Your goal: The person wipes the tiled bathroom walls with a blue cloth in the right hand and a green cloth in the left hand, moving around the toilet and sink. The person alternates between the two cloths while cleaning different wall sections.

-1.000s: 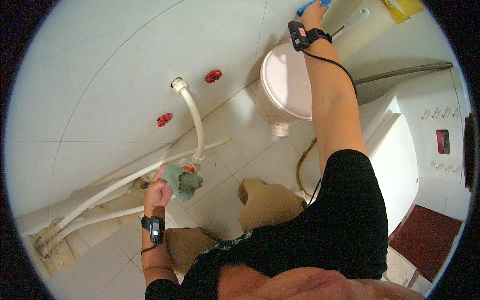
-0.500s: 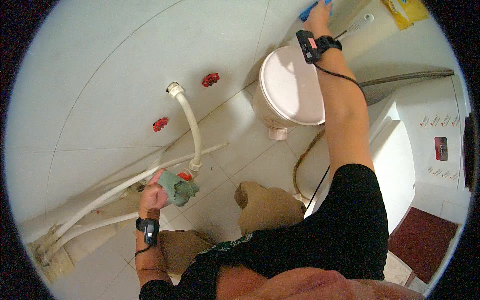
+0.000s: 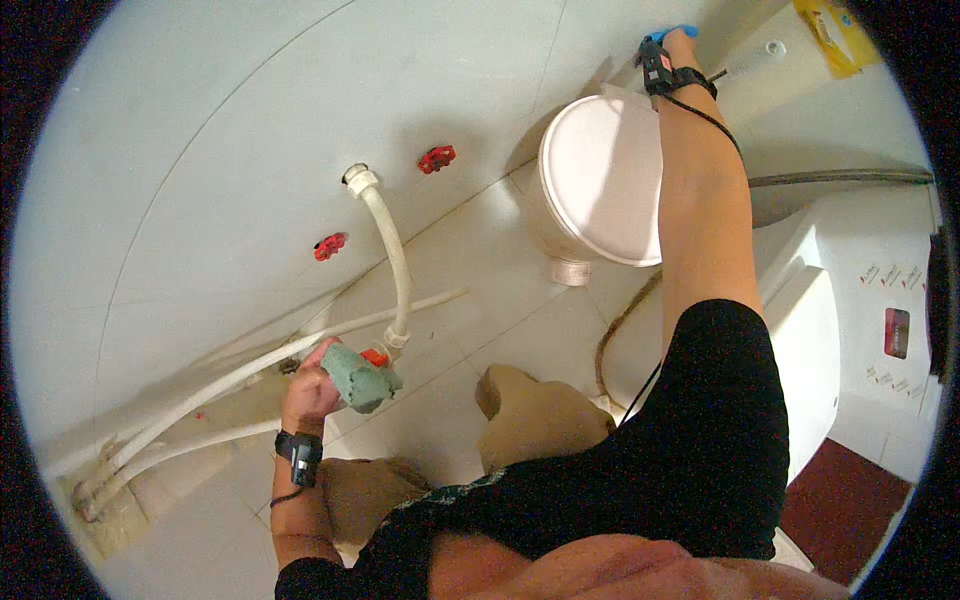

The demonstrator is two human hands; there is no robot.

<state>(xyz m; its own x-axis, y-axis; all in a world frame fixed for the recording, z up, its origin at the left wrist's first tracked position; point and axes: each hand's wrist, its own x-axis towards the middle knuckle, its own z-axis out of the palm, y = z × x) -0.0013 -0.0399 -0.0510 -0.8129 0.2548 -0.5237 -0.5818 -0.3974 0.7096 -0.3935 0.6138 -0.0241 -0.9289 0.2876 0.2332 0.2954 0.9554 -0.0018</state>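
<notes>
My left hand [image 3: 312, 385] is closed round a crumpled grey-green cloth [image 3: 362, 378] with a ragged edge. Just behind this cloth shows a small orange-red piece [image 3: 375, 357], by the lower end of a white hose [image 3: 392, 240]. At the top right my right arm is stretched far out over a white lidded bin [image 3: 600, 180]. The right hand [image 3: 681, 44] is on a blue cloth [image 3: 688, 31] against the wall; most of its fingers are hidden.
Two red valve knobs [image 3: 437, 159] stick out of the wall. White pipes [image 3: 240, 375] run along its foot. On the right are a white fixture [image 3: 800, 330] and a grey hose [image 3: 840, 178]. Near the bin stand a white-handled brush [image 3: 755, 58] and a yellow packet [image 3: 838, 38].
My right hand has moved right along the wall with the blue cloth. The view has shifted slightly. My left hand stays by the hose end, the grey-green cloth still in it.
</notes>
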